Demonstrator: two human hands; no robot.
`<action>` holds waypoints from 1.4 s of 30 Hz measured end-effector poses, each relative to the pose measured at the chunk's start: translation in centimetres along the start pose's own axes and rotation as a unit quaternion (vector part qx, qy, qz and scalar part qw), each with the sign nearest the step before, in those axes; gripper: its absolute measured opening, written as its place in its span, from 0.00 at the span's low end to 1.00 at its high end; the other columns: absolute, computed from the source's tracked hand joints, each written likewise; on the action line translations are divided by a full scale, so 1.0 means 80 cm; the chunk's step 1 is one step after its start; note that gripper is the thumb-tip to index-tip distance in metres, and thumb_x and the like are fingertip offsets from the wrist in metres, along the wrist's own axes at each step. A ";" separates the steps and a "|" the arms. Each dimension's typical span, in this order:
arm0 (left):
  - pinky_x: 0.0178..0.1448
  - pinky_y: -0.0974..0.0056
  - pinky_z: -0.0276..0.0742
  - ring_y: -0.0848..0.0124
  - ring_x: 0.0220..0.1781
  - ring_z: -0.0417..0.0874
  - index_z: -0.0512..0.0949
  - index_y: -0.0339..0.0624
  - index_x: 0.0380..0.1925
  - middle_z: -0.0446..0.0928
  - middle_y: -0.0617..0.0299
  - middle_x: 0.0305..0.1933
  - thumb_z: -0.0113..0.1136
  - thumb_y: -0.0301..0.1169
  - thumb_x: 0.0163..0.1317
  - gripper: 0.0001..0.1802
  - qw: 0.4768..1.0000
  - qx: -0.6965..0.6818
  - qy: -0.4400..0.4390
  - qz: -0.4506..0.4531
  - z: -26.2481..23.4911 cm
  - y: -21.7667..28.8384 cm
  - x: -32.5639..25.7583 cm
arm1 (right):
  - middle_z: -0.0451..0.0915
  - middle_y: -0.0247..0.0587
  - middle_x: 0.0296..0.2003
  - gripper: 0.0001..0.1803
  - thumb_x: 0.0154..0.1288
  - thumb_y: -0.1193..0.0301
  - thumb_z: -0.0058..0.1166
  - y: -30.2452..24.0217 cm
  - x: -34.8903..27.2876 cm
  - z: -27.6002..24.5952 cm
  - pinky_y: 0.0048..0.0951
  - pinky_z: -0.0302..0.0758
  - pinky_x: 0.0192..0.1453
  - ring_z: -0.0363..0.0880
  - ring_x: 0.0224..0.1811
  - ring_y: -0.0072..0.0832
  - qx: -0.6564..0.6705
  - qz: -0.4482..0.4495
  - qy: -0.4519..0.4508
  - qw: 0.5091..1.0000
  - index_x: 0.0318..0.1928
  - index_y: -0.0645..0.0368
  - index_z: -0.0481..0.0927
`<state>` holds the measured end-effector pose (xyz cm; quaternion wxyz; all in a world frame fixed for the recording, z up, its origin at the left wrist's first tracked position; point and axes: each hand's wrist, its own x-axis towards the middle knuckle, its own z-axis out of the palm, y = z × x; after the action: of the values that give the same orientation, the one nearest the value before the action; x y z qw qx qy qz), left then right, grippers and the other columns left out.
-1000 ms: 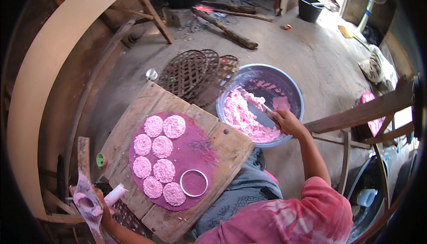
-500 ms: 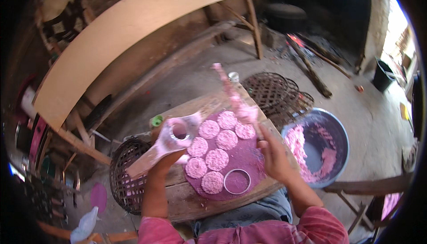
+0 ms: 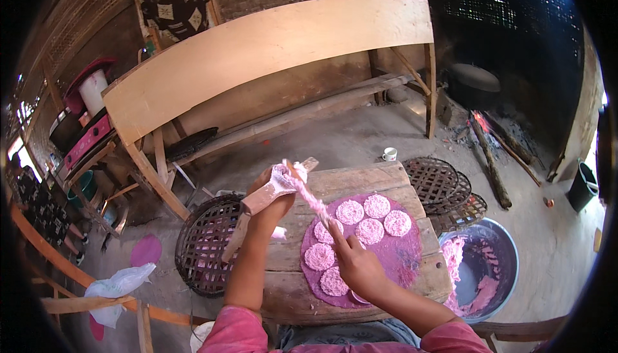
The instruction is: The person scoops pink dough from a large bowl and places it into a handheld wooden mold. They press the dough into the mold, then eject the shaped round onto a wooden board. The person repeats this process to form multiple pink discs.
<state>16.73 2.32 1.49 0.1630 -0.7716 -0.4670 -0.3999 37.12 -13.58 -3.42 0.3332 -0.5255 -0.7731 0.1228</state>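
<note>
My left hand [image 3: 278, 209] is wrapped round a wooden press [image 3: 265, 196] with side handles, raised above the far left of the low wooden table [image 3: 283, 282]. Pink dough smears its top. In my right hand [image 3: 362, 267] is a wooden stick [image 3: 314, 202] coated in pink dough, slanting up to the left. Its far end meets the press opening; how deep it goes I cannot tell. Below, several round pink noodle-like cakes [image 3: 369, 231] lie on a purple mat [image 3: 409, 250]. My right forearm mostly hides a ring [image 3: 359, 297] at the mat's near edge.
A blue-grey basin [image 3: 510, 250] with pink dough [image 3: 453, 268] stands right of the table. Woven trays [image 3: 438, 182] lie beyond it, and a black basket [image 3: 193, 250] sits at left. A white cup [image 3: 389, 154] stands past the far edge. Burning logs [image 3: 489, 160] lie back right.
My right hand has brought the dough-coated stick left, from above the mat to the press. The press has tilted in my left hand. The view has swung upward and left.
</note>
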 end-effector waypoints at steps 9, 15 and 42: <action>0.35 0.55 0.77 0.56 0.33 0.81 0.74 0.43 0.31 0.75 0.57 0.31 0.61 0.33 0.52 0.10 0.995 0.064 0.012 0.072 -0.038 -0.036 -0.018 | 0.82 0.46 0.29 0.29 0.66 0.72 0.50 0.024 0.007 -0.144 0.38 0.77 0.28 0.82 0.25 0.39 -0.109 -0.089 -0.079 0.987 0.67 0.41 0.70; 0.35 0.61 0.76 0.65 0.33 0.80 0.75 0.46 0.32 0.74 0.63 0.30 0.58 0.31 0.52 0.07 0.969 0.130 -0.057 0.201 -0.063 0.021 -0.017 | 0.72 0.32 0.19 0.33 0.64 0.71 0.48 -0.013 0.036 -0.140 0.28 0.67 0.14 0.75 0.17 0.19 -0.434 -0.244 -0.032 0.867 0.71 0.50 0.62; 0.34 0.55 0.77 0.55 0.34 0.82 0.76 0.45 0.32 0.78 0.60 0.31 0.65 0.37 0.53 0.11 0.995 0.039 0.003 -0.092 -0.070 -0.041 -0.012 | 0.80 0.44 0.26 0.36 0.56 0.79 0.50 -0.023 0.038 -0.193 0.43 0.77 0.24 0.80 0.21 0.40 -0.284 -0.186 -0.148 0.929 0.69 0.54 0.64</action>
<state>11.12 -0.08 3.85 0.1568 -0.7173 -0.5505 -0.3973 45.08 -14.12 10.28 0.0686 -0.4209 -0.9001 -0.0898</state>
